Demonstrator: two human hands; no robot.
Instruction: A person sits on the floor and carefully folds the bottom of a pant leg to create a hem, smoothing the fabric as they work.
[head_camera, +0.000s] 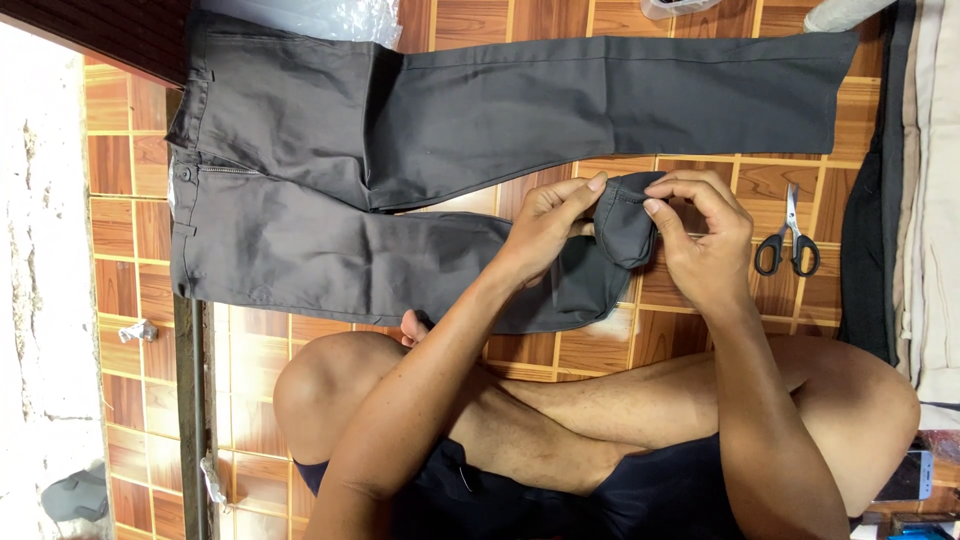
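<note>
Brown wood-look floor tiles (770, 180) lie under everything. Nearest, at 6 o'clock, the person sits with bare legs (600, 400) crossed. Both arms reach up from there, bent at the elbows. The left hand (548, 225) pinches the folded hem of the dark grey trousers (420, 130) with thumb and fingers. The right hand (705, 235) curls around the same hem from the other side, fingers bent tight. The trousers lie flat on the floor, stretching from 9 o'clock to 1 o'clock. Black-handled scissors (788, 245) lie at 3 o'clock, near the right hand.
</note>
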